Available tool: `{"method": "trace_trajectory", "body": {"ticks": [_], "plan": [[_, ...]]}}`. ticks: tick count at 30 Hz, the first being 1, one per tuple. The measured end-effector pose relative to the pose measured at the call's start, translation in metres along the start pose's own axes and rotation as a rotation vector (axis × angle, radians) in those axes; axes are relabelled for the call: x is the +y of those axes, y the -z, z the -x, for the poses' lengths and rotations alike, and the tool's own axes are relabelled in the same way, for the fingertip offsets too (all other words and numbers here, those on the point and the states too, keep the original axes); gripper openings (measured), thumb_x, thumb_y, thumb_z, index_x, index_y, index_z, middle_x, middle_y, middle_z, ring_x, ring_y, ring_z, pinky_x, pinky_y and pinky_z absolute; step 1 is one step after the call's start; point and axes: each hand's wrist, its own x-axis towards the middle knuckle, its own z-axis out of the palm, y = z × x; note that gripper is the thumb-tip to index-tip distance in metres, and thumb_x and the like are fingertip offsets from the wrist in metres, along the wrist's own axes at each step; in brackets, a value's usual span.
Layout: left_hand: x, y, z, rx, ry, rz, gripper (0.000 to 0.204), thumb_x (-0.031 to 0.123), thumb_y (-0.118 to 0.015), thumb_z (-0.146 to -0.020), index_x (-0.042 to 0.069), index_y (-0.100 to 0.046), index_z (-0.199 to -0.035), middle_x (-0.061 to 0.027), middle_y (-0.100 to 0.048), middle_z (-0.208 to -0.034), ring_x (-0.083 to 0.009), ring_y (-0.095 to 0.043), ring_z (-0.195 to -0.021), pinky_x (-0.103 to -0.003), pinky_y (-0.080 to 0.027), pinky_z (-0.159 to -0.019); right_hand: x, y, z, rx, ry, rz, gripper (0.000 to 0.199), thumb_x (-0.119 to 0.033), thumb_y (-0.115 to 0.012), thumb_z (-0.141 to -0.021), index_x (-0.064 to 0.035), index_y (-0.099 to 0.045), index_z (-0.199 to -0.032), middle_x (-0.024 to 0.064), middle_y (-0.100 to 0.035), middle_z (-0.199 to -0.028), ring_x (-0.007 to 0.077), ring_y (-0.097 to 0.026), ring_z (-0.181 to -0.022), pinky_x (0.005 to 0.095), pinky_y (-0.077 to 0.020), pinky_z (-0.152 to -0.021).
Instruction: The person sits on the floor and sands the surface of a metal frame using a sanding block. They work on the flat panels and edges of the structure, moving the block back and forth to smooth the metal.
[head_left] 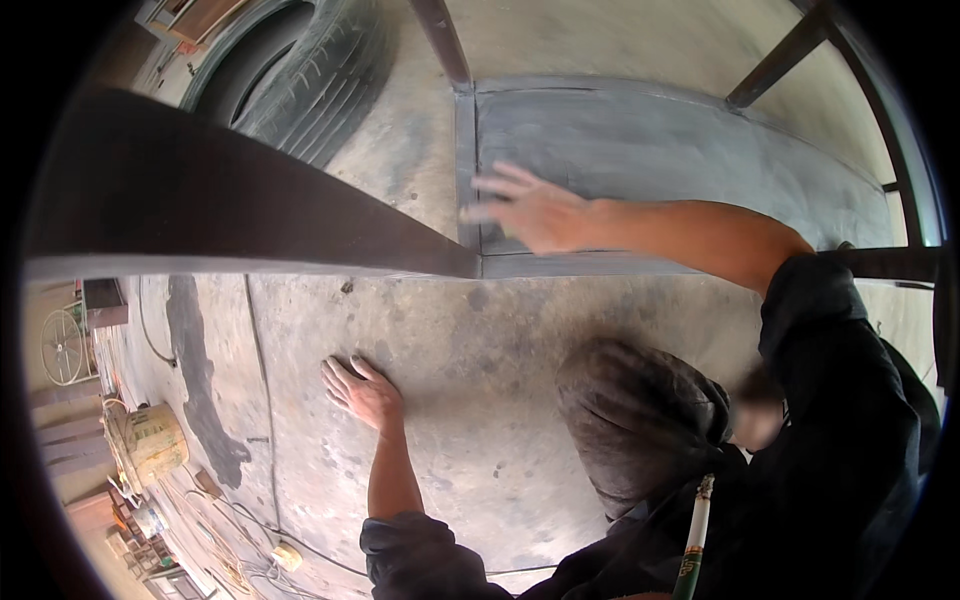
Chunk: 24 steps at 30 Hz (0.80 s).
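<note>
My left hand [366, 393] rests on the stained concrete floor [480, 400], its fingers stretched out and nothing in it. My right hand [540, 214] reaches across a grey flat panel [640, 145], near the panel's left edge. Its fingers are spread and smeared by motion, and I see nothing held in them. Whether it touches the panel I cannot tell. The panel lies within a dark frame whose broad leg [260, 205] runs from its near left corner towards the left rim. A lit cigarette [696, 530] juts up at the bottom of the view.
A large tyre [325, 90] lies beyond the frame's left side. More dark posts [780, 65] rise at the far right. My bent knee [645, 425] is close to the panel's near edge. Leftward are a stained bucket [150, 443], cables [262, 400] and a spoked wheel [63, 346].
</note>
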Motion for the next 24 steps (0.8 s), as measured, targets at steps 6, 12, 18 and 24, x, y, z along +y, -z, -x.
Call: {"method": "trace_trajectory", "body": {"ticks": [6,12,18,24], "plan": [[-0.005,-0.004,0.000,0.020,0.005,0.024,0.062,0.044,-0.037,-0.105,0.002,-0.037,-0.150,-0.0165,-0.034,-0.158,-0.0292,-0.025,-0.149,-0.047,-0.015,-0.123,-0.012,-0.018,0.027,0.134,0.028,0.117,0.066,-0.003,-0.066,-0.085,-0.0117,-0.043,-0.146,0.0121,-0.058,-0.135,0.0276,-0.033,-0.145,0.0532,-0.0195,-0.124],[-0.005,-0.008,-0.001,0.019,-0.005,0.021,0.062,0.044,-0.037,-0.105,0.002,-0.035,-0.151,-0.0154,-0.033,-0.158,-0.0283,-0.023,-0.149,-0.046,-0.012,-0.123,0.002,0.000,0.018,0.203,-0.093,0.173,0.060,-0.003,-0.064,-0.084,-0.0069,-0.047,-0.141,0.0108,-0.063,-0.126,0.0298,-0.043,-0.137,0.0541,-0.0157,-0.124],[-0.002,-0.004,0.000,0.013,0.004,0.010,0.062,0.044,-0.038,-0.105,0.002,-0.035,-0.151,-0.0156,-0.033,-0.158,-0.0286,-0.024,-0.149,-0.047,-0.013,-0.123,-0.012,-0.007,0.025,0.161,0.031,0.135,0.062,-0.004,-0.064,-0.084,-0.0059,-0.045,-0.143,0.0153,-0.064,-0.122,0.0314,-0.039,-0.140,0.0536,-0.0159,-0.124],[-0.008,-0.007,-0.001,0.042,-0.008,0.017,0.062,0.044,-0.038,-0.104,0.002,-0.035,-0.151,-0.0159,-0.034,-0.158,-0.0300,-0.024,-0.149,-0.047,-0.013,-0.123,-0.033,-0.017,0.025,0.121,-0.007,0.122,0.060,-0.006,-0.064,-0.085,-0.0077,-0.045,-0.142,0.0153,-0.060,-0.129,0.0344,-0.041,-0.137,0.0528,-0.0186,-0.123]]}}
